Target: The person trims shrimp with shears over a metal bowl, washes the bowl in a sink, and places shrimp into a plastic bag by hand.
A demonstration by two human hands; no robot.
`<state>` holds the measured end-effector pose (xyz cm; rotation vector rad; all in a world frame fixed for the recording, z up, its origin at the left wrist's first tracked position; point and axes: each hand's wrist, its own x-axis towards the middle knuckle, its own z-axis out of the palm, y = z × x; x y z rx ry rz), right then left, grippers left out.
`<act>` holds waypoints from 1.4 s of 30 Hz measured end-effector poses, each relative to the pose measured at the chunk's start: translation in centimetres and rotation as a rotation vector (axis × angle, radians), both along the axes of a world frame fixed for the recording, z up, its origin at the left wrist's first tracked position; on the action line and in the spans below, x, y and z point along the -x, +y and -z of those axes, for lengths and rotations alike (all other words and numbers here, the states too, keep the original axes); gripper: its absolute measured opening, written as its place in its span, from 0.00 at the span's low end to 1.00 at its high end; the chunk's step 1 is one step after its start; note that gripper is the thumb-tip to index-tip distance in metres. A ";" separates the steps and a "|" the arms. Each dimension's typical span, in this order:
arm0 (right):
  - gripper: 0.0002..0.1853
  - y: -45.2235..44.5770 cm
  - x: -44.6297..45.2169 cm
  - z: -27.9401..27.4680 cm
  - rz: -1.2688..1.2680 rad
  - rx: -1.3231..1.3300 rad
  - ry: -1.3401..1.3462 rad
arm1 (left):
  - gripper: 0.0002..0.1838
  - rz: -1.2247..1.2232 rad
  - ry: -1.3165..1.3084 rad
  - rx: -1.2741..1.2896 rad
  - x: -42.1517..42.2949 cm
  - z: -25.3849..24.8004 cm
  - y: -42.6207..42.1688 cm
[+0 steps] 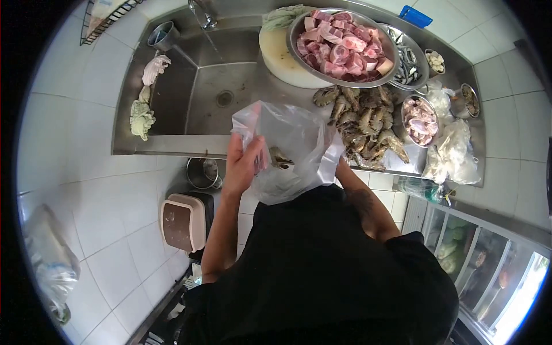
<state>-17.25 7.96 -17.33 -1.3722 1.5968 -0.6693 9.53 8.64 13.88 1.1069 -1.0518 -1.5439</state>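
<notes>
under white tiled walls, a steel bench with a sink carries a pile of prawns just beside a bowl of cut meat. the left hand has its grip closed on the rim of a clear plastic bag held open in front of the sink and bench, a prawn inside; the right hand is at the bag's other side, mostly hidden, so its grip cannot be told.

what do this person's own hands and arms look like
The left hand and mostly hidden right hand look ungloved, with no wristwear visible. Short black sleeves leave both forearms bare; the right forearm carries a dark tattoo-like marking.
</notes>
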 end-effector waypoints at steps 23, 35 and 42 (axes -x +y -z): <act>0.22 -1.6 -2.8 -25.7 -0.420 0.158 -0.323 | 0.15 -0.128 0.168 -0.074 0.3 -0.3 -2.3; 0.24 -0.2 11.2 -31.0 -0.107 0.147 -0.924 | 0.23 -0.011 -0.165 0.035 7.7 -4.7 -2.9; 0.37 4.6 16.2 -16.8 0.166 -0.097 0.968 | 0.28 0.172 -0.326 -0.001 6.3 0.4 -2.3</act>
